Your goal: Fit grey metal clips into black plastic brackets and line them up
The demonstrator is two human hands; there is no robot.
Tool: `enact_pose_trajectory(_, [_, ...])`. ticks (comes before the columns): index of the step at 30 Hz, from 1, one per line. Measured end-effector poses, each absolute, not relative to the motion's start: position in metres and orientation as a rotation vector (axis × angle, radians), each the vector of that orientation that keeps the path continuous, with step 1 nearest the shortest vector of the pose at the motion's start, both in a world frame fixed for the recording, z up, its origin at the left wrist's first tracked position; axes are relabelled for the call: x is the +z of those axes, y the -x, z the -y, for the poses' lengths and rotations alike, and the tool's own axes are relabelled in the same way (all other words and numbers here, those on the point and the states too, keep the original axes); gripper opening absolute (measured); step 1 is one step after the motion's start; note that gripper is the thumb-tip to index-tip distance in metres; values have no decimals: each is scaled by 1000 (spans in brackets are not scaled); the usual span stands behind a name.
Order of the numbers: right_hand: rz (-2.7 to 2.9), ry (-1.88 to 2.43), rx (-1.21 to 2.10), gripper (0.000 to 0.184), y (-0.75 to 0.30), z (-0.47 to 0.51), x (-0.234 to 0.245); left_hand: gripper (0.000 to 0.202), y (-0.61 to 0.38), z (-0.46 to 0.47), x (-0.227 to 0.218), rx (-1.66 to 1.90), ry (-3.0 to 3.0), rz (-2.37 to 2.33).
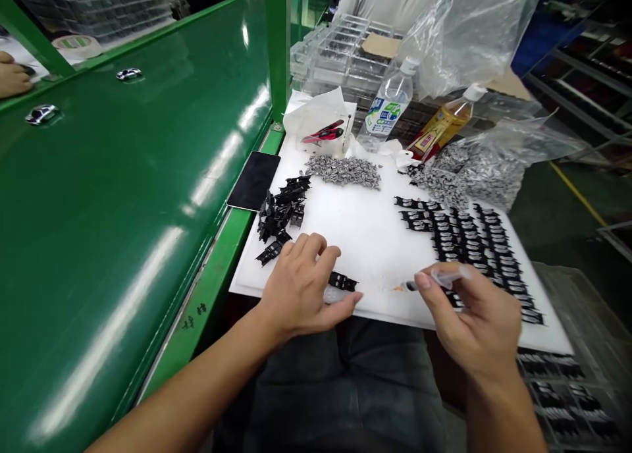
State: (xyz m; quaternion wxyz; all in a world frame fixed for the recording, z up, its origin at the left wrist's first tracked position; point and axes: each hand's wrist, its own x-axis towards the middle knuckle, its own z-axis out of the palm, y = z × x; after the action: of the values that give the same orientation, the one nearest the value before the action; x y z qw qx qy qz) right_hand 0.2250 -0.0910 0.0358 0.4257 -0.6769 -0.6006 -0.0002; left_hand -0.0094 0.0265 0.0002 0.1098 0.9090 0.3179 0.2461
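The right hand [469,318] pinches a clear plastic syringe [437,278] between thumb and fingers, held nearly level over a white board [375,242], tip pointing left toward a black plastic part [342,281] just beside the left hand [301,288], whose grip I can't make out. The label on the water bottle [388,104] is too small to read.

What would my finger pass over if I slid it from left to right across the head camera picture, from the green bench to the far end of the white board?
Shiny green metal bench panel, flat black smartphone, messy heap of black plastic pieces, pile of small grey metal pieces, neat rows of black-and-silver pieces.
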Motion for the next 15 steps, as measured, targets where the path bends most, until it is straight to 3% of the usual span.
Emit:
enact_pose_trajectory(4, [1521, 1715, -158, 11, -229, 108, 32, 29, 11, -25, 3, 632, -2792, -919])
enact_pose_trajectory(9, [1654, 1782, 8, 6, -234, 111, 30, 42, 10, -25, -1, 707, -2843, -822])
enact_pose_trajectory(15, [1500, 1804, -71, 7, -241, 119, 26, 40, 12, -25, 0, 838, -2798, -751])
